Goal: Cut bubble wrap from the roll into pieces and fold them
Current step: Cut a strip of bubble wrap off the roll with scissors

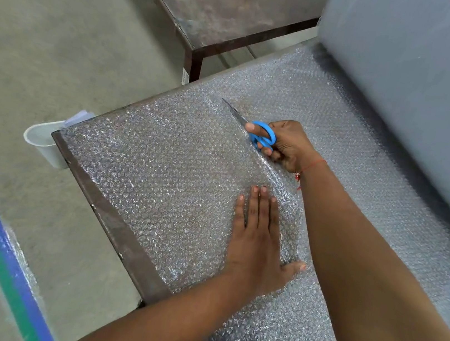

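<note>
Bubble wrap sheet (166,167) spread over counter (111,220), fed from roll (423,83) at rt. Rt hand (286,144) gripping blue scissors (253,129), blades in sheet. Lt hand (257,239) flat, pressing sheet down.

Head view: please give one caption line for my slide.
Right hand cuts bubble wrap with blue scissors while left hand presses it flat.

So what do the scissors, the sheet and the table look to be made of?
Scissors: bright blue glossy handles, likely plastic; grey blade with a sheen, likely steel. Sheet: clear plastic bubble wrap, with rows of small glinting bubbles. Table: dark brown edge strip with pale chips, possibly painted metal or laminate; I cannot tell which.
</note>
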Demonstrator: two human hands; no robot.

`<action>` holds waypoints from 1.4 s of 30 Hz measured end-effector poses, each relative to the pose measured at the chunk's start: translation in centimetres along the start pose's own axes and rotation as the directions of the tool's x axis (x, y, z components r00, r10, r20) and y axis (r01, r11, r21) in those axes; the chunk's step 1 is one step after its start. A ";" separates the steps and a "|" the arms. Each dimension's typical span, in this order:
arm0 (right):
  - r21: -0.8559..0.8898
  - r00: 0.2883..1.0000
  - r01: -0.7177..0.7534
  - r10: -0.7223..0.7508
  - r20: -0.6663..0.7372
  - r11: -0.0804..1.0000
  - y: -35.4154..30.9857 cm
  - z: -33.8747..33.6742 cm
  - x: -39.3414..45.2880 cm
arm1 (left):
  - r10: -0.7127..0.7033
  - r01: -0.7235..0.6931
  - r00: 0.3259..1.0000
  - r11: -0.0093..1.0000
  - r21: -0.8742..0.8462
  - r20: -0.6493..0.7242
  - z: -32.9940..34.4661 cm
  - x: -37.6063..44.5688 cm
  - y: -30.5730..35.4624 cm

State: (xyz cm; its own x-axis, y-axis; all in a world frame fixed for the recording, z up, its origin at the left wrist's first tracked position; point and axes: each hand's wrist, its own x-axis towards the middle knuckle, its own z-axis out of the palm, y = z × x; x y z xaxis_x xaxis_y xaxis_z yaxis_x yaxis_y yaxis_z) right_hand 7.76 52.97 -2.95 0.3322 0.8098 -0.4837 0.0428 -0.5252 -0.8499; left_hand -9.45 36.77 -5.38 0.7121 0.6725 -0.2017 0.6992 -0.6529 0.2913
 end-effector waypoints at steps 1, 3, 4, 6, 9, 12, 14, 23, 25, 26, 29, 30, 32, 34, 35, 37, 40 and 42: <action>0.000 1.000 -0.004 0.004 -0.002 1.000 0.0 0.0 0.1 | 0.002 -0.002 1.000 1.000 0.003 0.004 0.0 0.0 0.0; 0.001 1.000 0.001 -0.001 -0.011 1.000 -0.2 0.2 0.0 | 0.003 -0.003 1.000 1.000 0.001 0.006 0.0 0.0 0.0; 0.006 1.000 0.007 -0.007 -0.015 1.000 -0.3 0.2 0.1 | 0.003 -0.003 1.000 1.000 -0.002 0.006 -0.1 0.0 -0.1; 0.015 1.000 0.016 -0.015 -0.018 1.000 -0.5 0.4 0.0 | 0.008 -0.008 1.000 1.000 -0.004 0.006 -0.1 0.0 -0.1; 0.020 1.000 0.010 -0.010 -0.022 1.000 -0.8 0.9 0.1 | 0.011 -0.011 1.000 1.000 0.000 0.006 -0.1 0.0 -0.1; 0.032 1.000 0.013 -0.013 -0.027 0.999 -1.0 1.2 0.3 | 0.009 -0.009 1.000 1.000 0.003 0.002 0.0 0.0 -0.2; 0.029 1.000 0.022 -0.021 -0.020 0.999 -1.1 1.4 0.5 | 0.008 -0.008 1.000 1.000 -0.003 0.007 0.0 0.0 -0.2; -0.007 1.000 0.011 -0.011 0.001 1.000 -1.2 1.5 1.1 | 0.008 -0.009 1.000 1.000 0.025 0.030 -0.2 0.0 -0.2; -0.014 1.000 0.013 -0.013 0.004 1.000 -1.3 1.4 1.2 | 0.007 -0.008 1.000 1.000 0.024 0.029 -0.2 0.0 -0.2; -0.016 1.000 0.016 -0.016 0.006 1.000 -1.3 1.4 1.2 | 0.007 -0.008 1.000 1.000 0.023 0.030 -0.3 0.0 -0.2; -0.013 1.000 0.028 -0.028 0.009 1.000 -1.3 1.5 1.4 | 0.011 -0.012 0.999 1.000 0.014 0.042 -0.4 0.0 -0.2; -0.010 0.999 0.031 -0.031 0.008 0.999 -1.4 1.6 1.4 | 0.011 -0.012 0.999 1.000 0.008 0.041 -0.4 0.0 -0.2; 0.001 1.000 0.031 -0.031 -0.002 1.000 -1.5 1.9 1.4 | 0.011 -0.011 0.999 1.000 0.003 0.038 -0.4 -0.1 -0.3; 0.006 1.000 0.027 -0.027 -0.012 1.000 -1.6 2.0 1.4 | 0.010 -0.010 0.999 1.000 0.005 0.043 -0.5 -0.1 -0.3; 0.009 1.000 0.022 -0.022 -0.013 1.000 -1.6 2.0 1.5 | 0.010 -0.011 0.999 1.000 0.006 0.044 -0.5 -0.1 -0.3; 0.019 1.000 0.017 -0.017 -0.014 1.000 -1.7 2.3 1.4 | 0.012 -0.012 0.999 1.000 0.003 0.041 -0.6 -0.1 -0.3; 0.031 0.999 0.029 -0.029 -0.018 0.999 -2.0 2.7 1.4 | 0.011 -0.010 0.999 1.000 -0.011 0.033 -0.4 -0.2 -0.3; 0.031 1.000 0.024 -0.023 -0.020 0.999 -2.4 3.0 1.3 | 0.011 -0.011 1.000 1.000 -0.017 0.027 -0.4 -0.2 -0.4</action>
State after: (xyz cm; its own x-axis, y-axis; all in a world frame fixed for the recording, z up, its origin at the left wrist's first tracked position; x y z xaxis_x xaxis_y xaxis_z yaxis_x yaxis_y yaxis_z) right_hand 5.28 56.04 -2.17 0.3499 0.8162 -0.4597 0.0214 -0.4976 -0.8672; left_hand -9.87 37.04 -5.13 0.7214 0.6555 -0.2232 0.6902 -0.6543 0.3090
